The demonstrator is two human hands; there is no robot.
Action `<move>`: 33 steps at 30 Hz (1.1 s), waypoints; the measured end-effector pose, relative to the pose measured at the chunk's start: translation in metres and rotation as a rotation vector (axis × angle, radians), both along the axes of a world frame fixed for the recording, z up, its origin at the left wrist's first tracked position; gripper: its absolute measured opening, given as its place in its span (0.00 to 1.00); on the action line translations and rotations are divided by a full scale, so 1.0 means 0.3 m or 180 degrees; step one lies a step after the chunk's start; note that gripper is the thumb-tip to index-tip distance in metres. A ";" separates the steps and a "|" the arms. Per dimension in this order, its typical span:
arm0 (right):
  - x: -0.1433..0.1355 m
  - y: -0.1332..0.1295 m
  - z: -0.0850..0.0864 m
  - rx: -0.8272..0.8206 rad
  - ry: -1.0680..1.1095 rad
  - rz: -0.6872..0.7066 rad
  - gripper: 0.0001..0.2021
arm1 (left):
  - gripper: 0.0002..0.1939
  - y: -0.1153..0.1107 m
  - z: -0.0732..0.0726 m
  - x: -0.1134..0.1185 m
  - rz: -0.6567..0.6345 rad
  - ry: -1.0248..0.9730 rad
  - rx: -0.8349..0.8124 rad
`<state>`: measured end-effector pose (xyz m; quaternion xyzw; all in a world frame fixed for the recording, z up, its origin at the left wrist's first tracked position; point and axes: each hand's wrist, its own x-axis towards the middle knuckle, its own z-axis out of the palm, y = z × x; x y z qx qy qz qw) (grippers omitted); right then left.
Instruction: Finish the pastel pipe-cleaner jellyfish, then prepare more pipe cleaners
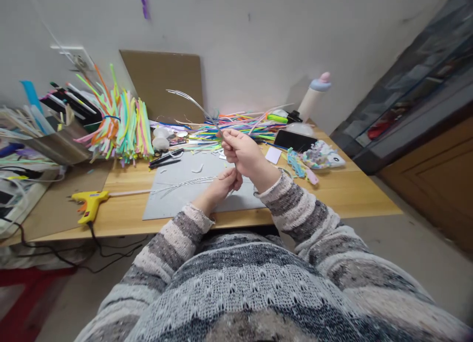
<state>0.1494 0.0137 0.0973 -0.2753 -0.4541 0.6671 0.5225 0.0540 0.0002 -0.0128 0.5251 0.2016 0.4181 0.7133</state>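
My right hand is closed around a bundle of thin silvery wires, whose curved ends reach up and to the left. Just below it, my left hand is closed on the lower part of the same bundle, near the front of a grey mat. More thin pale wires lie on the mat to the left of my left hand. Small white scraps rest behind them.
A yellow glue gun with a black cord lies on the wooden table at left. Bundled fuzzy stems, black pens, a phone, a fish-like craft piece and a bottle stand or lie around the mat.
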 end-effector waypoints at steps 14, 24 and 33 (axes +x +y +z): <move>-0.047 -0.005 -0.084 0.0286 -0.0082 -0.0194 0.18 | 0.25 -0.013 -0.060 -0.007 0.0307 0.0036 -0.0021; -0.050 -0.028 -0.189 0.0588 -0.0309 -0.0620 0.20 | 0.25 0.003 -0.123 -0.003 0.0522 0.0347 -0.0021; -0.039 -0.039 -0.232 0.0631 -0.0423 -0.0732 0.18 | 0.23 -0.012 -0.120 -0.012 0.0704 0.0696 0.0105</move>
